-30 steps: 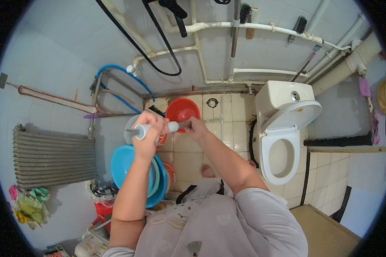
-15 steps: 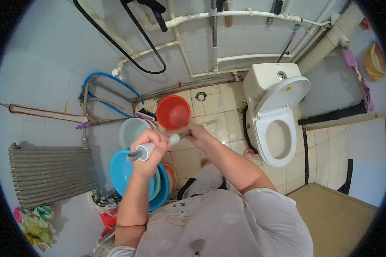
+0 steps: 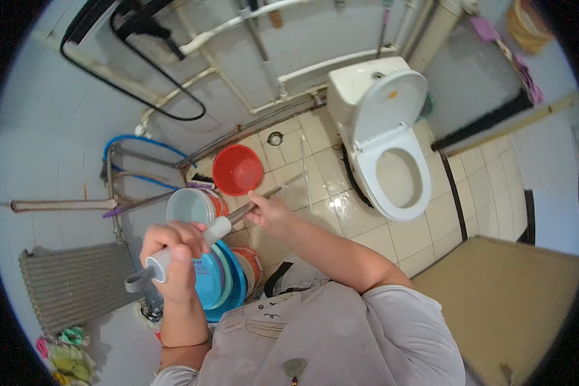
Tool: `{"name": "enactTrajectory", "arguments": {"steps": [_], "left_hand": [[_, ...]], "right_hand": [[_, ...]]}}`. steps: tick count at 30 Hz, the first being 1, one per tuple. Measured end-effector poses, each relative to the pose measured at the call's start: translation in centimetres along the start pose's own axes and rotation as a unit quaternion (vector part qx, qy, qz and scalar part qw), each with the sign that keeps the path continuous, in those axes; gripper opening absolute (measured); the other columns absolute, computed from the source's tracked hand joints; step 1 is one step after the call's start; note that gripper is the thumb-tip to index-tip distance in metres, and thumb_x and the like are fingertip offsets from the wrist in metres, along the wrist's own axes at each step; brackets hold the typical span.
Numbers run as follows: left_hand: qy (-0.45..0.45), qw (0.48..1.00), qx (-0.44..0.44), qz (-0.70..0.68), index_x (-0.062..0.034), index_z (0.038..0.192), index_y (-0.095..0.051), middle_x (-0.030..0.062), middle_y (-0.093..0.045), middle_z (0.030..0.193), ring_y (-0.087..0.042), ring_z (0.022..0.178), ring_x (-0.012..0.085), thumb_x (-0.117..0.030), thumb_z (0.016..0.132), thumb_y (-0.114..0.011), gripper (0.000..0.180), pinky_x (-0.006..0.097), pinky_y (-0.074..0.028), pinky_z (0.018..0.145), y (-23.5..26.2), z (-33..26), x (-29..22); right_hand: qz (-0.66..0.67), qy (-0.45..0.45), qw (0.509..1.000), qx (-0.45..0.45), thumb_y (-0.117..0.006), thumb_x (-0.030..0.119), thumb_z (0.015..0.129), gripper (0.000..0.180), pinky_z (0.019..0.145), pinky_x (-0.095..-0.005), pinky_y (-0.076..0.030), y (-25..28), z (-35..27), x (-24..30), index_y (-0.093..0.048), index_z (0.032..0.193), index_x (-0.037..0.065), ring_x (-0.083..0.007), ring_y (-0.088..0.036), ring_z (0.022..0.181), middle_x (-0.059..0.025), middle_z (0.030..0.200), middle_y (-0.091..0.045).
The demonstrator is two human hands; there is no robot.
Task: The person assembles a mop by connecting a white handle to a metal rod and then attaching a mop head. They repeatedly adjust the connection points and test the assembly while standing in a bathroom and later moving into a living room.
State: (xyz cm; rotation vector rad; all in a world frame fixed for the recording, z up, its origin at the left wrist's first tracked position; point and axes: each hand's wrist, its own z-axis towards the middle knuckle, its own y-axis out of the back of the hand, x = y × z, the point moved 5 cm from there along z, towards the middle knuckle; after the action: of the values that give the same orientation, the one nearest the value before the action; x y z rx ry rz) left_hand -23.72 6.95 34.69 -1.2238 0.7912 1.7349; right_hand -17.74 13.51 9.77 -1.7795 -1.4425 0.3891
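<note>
A long-handled floor squeegee runs slantwise in front of me, its metal pole (image 3: 243,211) fitted with a white grip (image 3: 217,229) at the near end. My left hand (image 3: 174,251) is closed around the white grip near its looped tip. Further down, my right hand (image 3: 268,212) is wrapped round the metal pole. The thin pale squeegee head (image 3: 307,170) lies on the tiled floor (image 3: 357,228) between the drain (image 3: 275,138) and the toilet (image 3: 399,170). Wet tiles shine next to it.
A red bucket (image 3: 238,170), a white bucket (image 3: 190,206) and blue basins (image 3: 237,289) stand on the left. A ribbed radiator (image 3: 80,286) is on the left wall. White pipes (image 3: 338,69) run along the far wall. A brown panel (image 3: 495,299) is at lower right.
My view has shifted and tilted. My left hand has drawn back left and nearer with the grip, showing more of the pole. Both hands keep their hold.
</note>
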Motion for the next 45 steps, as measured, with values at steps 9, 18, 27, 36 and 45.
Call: {"name": "enactTrajectory", "arguments": {"steps": [9, 18, 27, 36, 45], "left_hand": [[0.067, 0.986, 0.106, -0.11, -0.011, 0.083, -0.039, 0.0027, -0.041, 0.075, -0.044, 0.071, 0.0147, -0.022, 0.076, -0.069, 0.033, 0.036, -0.041, 0.078, -13.8, -2.9, -2.9], [0.073, 0.943, 0.277, -0.167, -0.0107, 0.076, -0.043, 0.0033, -0.04, 0.077, -0.043, 0.07, 0.0152, -0.03, 0.074, -0.073, 0.036, 0.035, -0.042, 0.073, -27.4, -9.1, -6.7], [0.098, 0.863, 0.429, -0.249, -0.0108, 0.076, -0.043, 0.0029, -0.044, 0.072, -0.045, 0.067, 0.0149, -0.032, 0.077, -0.07, 0.035, 0.036, -0.043, 0.073, -37.9, -14.4, -9.8], [0.049, 0.762, 0.616, -0.192, -0.0095, 0.076, -0.047, 0.0046, -0.054, 0.076, -0.054, 0.074, 0.0168, -0.016, 0.079, -0.065, 0.02, 0.041, -0.039, 0.092, -44.3, -16.0, -4.4], [0.017, 0.626, 0.763, -0.162, -0.0072, 0.077, -0.048, 0.0037, -0.056, 0.079, -0.055, 0.08, 0.0153, -0.003, 0.075, -0.066, 0.018, 0.036, -0.041, 0.088, -49.3, -16.3, -2.3]], "right_hand": [[0.079, 0.059, 0.995, -0.016, -0.058, 0.02, 0.088, 0.024, 0.089, -0.0318, -0.047, 10.6, -13.7, 4.4, -0.051, 0.099, 0.0, -0.0188, -0.054, 0.096, -0.0089, 0.099, -0.054], [0.156, 0.198, 0.967, -0.041, -0.057, 0.018, 0.088, 0.022, 0.09, -0.0316, -0.047, 20.0, -28.9, 6.4, -0.051, 0.092, -0.002, -0.0201, -0.055, 0.093, -0.0112, 0.097, -0.053], [0.256, 0.278, 0.919, -0.113, -0.061, 0.019, 0.085, 0.025, 0.081, -0.0317, -0.048, 27.2, -39.3, 5.5, -0.051, 0.095, -0.001, -0.0225, -0.055, 0.099, -0.0117, 0.1, -0.056], [0.293, 0.467, 0.811, -0.199, -0.057, 0.014, 0.087, 0.02, 0.081, -0.0325, -0.047, 36.0, -40.2, 9.3, -0.047, 0.1, 0.002, -0.0188, -0.057, 0.091, -0.0091, 0.098, -0.057], [0.228, 0.496, 0.774, -0.321, -0.057, 0.023, 0.087, 0.048, 0.087, -0.0377, -0.044, 39.6, -43.1, 7.9, -0.039, 0.124, -0.001, -0.0199, -0.05, 0.105, -0.0126, 0.115, -0.049]]}}
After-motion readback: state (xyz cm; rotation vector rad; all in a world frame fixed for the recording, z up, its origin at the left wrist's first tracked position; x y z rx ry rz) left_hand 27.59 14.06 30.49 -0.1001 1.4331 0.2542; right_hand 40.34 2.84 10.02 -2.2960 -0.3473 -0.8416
